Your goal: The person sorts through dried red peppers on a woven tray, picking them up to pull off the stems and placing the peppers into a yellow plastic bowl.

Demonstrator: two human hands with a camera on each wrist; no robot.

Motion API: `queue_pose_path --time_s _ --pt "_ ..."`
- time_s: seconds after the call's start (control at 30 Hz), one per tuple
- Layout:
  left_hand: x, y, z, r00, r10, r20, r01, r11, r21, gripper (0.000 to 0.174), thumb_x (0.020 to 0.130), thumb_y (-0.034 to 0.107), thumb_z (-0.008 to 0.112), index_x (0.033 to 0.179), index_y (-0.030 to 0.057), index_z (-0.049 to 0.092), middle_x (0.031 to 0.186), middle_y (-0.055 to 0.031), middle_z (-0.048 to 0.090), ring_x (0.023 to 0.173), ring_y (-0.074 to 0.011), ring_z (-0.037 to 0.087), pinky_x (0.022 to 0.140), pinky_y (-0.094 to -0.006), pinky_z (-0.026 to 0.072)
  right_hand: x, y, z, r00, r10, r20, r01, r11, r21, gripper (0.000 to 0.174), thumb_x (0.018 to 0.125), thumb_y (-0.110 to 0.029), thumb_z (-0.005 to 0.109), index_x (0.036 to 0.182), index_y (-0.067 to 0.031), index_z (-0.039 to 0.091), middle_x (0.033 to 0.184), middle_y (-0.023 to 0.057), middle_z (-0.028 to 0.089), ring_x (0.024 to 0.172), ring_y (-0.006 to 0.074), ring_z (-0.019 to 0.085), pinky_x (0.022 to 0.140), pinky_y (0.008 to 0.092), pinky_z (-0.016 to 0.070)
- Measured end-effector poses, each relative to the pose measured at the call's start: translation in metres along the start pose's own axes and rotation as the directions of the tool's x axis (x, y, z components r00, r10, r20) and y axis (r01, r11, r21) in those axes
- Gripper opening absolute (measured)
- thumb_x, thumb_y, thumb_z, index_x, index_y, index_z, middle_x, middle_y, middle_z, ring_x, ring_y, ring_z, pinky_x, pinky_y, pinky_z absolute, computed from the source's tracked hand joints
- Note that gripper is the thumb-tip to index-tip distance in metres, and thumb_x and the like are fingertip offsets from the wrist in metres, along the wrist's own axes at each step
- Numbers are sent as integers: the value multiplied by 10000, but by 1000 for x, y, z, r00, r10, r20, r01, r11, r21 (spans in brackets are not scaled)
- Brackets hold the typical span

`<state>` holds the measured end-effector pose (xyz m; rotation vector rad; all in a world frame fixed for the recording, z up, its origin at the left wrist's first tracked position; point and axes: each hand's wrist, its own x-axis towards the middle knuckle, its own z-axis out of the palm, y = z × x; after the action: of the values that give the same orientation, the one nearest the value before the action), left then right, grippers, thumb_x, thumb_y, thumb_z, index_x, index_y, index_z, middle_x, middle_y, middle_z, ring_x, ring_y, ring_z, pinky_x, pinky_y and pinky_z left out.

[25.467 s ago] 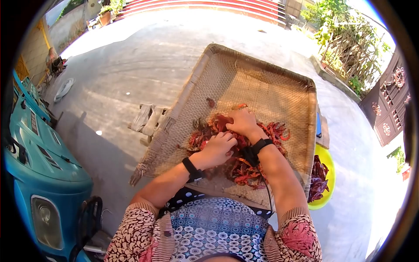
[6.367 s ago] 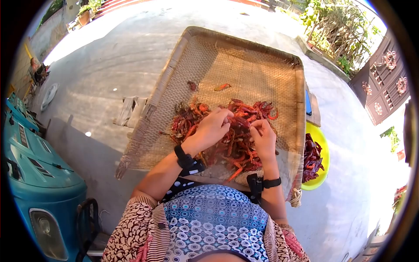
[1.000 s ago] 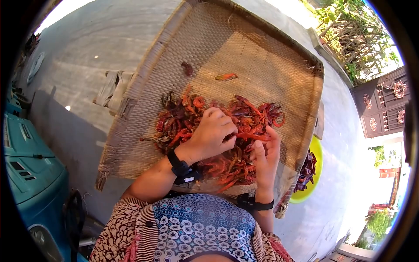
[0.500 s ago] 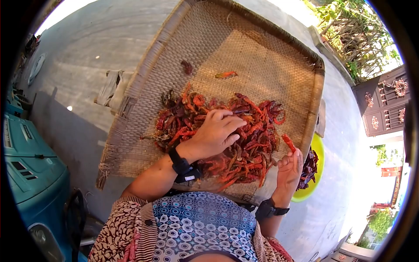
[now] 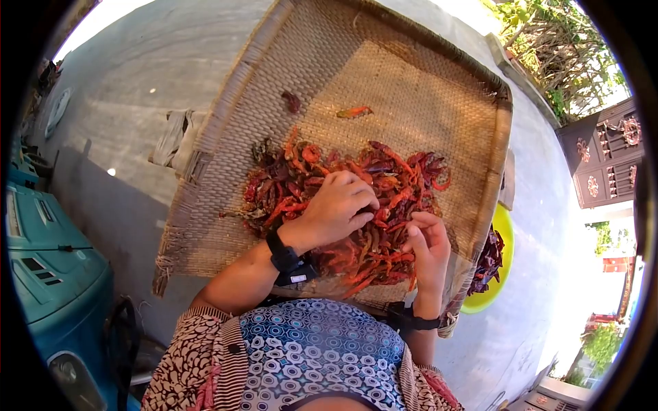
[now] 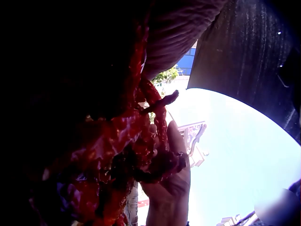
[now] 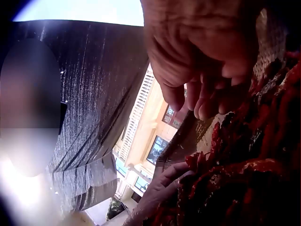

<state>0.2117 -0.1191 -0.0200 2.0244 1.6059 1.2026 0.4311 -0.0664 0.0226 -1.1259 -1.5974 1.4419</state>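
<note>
A heap of dried red chilies (image 5: pixel 384 171) lies in the near half of a woven tray (image 5: pixel 329 55). My left hand (image 5: pixel 336 209) rests on the middle of the heap, back up, fingers slightly bent. At the heap's right side, my right hand (image 5: pixel 430 250) is raised with thumb and forefinger apart. In the right wrist view that right hand (image 7: pixel 202 56) hangs above the chilies with nothing between its fingers, and the left hand (image 7: pixel 162 190) reaches in beyond them. Much of the left wrist view is dark, with chilies (image 6: pixel 108 136) close to the camera.
Right of the tray stands a yellow bowl (image 5: pixel 507 240) holding dark red dried chilies (image 5: pixel 488 267). One orange chili (image 5: pixel 355 111) and a dark shrivelled piece (image 5: pixel 291 102) lie apart on the tray. A teal vehicle (image 5: pixel 55 274) stands at left. A wrapped wooden support (image 5: pixel 175 140) shows beside the tray.
Half a second ago my right hand held a red chili out over the tray's right edge; now it is back beside the heap without that chili. The left hand stays on the heap.
</note>
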Motion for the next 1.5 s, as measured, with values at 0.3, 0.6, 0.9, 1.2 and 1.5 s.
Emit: queue_pose_path --time_s 0.3,0.6,0.9,1.2,1.5 --pt "-2 -1 -3 999 3 46 0 998 -55 182 812 174 750 960 126 657 949 -21 629 1047 -248 519 964 -406 366 8 -2 29 990 -17 140 61 947 -317 165 888 -70 691 1034 -19 633 873 -1 613 755 69 574 621 225 473" --pt "-2 3 -4 998 -23 -52 21 999 -36 301 804 191 747 1076 112 646 1172 -59 577 1064 -272 512 945 -407 411 1 0 -46 939 -114 -325 89 992 -92 136 940 -120 652 1032 -39 592 870 7 595 636 41 486 565 176 411" --pt "-3 2 1 1000 31 -2 -31 999 45 208 838 198 699 1029 117 709 1185 -27 614 1047 -266 516 940 -406 416 11 -1 -93 694 -241 -678 130 969 -212 294 966 -167 621 1208 -32 525 970 24 578 693 56 503 617 197 451" --pt "-2 1 2 998 59 18 -60 997 39 113 849 174 676 947 149 726 1140 16 642 1052 -250 524 962 -407 384 51 -6 16 901 -402 164 392 590 -706 341 936 -160 609 1271 -111 568 1221 106 599 882 237 655 757 333 511" --pt "-3 1 -4 997 57 61 -59 998 26 104 840 184 679 925 132 708 1072 13 653 1059 -244 523 962 -402 372 59 -14 42 958 -168 233 286 514 -809 306 887 -230 654 1184 -158 624 1069 81 669 893 265 668 746 369 528"
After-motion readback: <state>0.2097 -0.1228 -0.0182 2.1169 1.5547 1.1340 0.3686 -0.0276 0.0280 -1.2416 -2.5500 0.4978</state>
